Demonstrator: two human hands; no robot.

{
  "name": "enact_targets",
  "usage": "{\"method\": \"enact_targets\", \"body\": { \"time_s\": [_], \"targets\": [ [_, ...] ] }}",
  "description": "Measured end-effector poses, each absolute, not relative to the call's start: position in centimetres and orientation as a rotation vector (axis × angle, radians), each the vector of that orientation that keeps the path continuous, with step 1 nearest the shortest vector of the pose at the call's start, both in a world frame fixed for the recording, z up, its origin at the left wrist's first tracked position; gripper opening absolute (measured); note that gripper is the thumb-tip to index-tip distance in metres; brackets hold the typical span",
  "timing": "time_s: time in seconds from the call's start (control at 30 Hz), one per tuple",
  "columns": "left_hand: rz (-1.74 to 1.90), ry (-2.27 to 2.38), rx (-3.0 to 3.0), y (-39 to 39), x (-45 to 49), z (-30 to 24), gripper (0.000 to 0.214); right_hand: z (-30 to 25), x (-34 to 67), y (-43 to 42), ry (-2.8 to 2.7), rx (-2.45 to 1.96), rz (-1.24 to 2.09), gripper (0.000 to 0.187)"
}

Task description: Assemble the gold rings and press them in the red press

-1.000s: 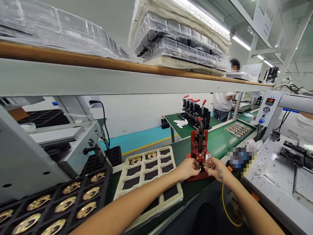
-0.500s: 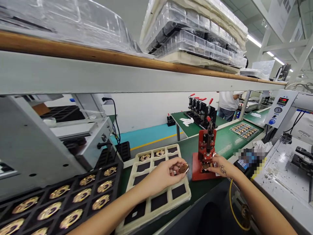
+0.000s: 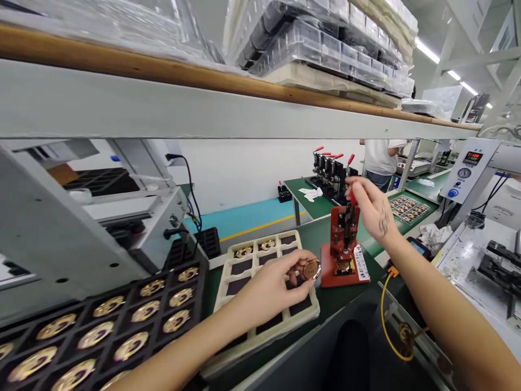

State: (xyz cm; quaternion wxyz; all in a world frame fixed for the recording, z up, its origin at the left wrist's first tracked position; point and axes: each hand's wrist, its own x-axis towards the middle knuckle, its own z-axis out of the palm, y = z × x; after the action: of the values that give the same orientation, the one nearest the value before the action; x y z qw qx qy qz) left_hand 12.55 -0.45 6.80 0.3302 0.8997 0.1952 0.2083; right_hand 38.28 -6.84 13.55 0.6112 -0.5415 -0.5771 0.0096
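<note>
My left hand (image 3: 280, 279) pinches a round rose-gold metal disc (image 3: 311, 269), its flat engraved-looking face tilted toward me, above the beige compartment tray (image 3: 268, 330). My right hand (image 3: 374, 212) is closed around the red handle (image 3: 353, 196) of a small red hand press (image 3: 337, 234). Low in the press, a gold round piece (image 3: 344, 266) sits in the fixture under the plunger. Two gold ring-shaped pieces (image 3: 268, 245) lie in the far compartments of the beige tray; its other visible compartments show dark padding.
A black tray (image 3: 202, 296) of gold ring-shaped pieces stands at left. Overhead runs a shelf (image 3: 244, 117) stacked with clear plastic trays. Several black presses (image 3: 329, 174) and a person in white (image 3: 380, 160) are farther back. A control box (image 3: 468, 168) stands at right.
My right hand has risen from the press fixture to its red handle and closed on it. My left hand still holds the disc, now turned to show more of its face. The view has shifted slightly.
</note>
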Motion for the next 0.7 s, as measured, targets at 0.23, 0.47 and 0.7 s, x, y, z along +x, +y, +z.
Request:
{"method": "enact_targets", "body": {
  "time_s": [0.23, 0.47, 0.7],
  "targets": [
    [0.643, 0.419, 2.452, -2.8, 13.1, 5.6, 0.029, 4.8, 37.2, -12.3, -1.684, -1.204, -0.431, 0.022],
    [0.754, 0.269, 2.624, -5.2, 14.3, 5.1, 0.034, 3.1, 35.8, -16.2, -1.449, -1.397, -0.280, 0.036],
    [0.738, 0.179, 2.651, -6.9, 15.0, 5.8, 0.036, 2.8, 33.2, -19.6, -1.244, -1.403, 0.580, 0.038]
  ]
}}
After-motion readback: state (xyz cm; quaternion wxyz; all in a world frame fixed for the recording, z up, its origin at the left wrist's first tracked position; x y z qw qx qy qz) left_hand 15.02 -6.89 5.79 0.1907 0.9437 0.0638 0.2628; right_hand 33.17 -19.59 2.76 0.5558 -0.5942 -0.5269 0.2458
